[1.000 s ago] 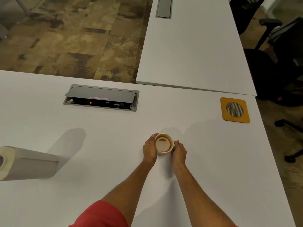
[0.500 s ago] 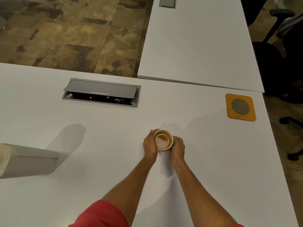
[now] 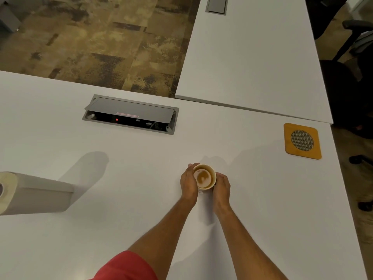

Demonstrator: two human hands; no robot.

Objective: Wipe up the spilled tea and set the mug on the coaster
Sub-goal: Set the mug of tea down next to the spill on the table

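Both hands cup the mug (image 3: 204, 176): left hand (image 3: 188, 183) wrapped against its left wall, right hand (image 3: 222, 186) against its right and near side, fingers curled round it. Mug sits mid-table, a little brown tea in the bottom; whether its base rests on the table (image 3: 262, 199) or is just lifted, cannot tell. It looks tipped slightly toward the camera.

No spill visible on the white surface near the mug.

Coaster (image 3: 302, 141), orange with a dark mesh disc, lies well apart to the far right, near the table's right edge. Paper towel roll (image 3: 30, 194) lies on its side at the far left edge, untouched. Open cable box (image 3: 131, 114) sits beyond the mug, to the left.

Judgement: mug-handling step is in hand; wiping not yet begun. Next move calls for a level carry to the right, or freeing one hand for the roll.
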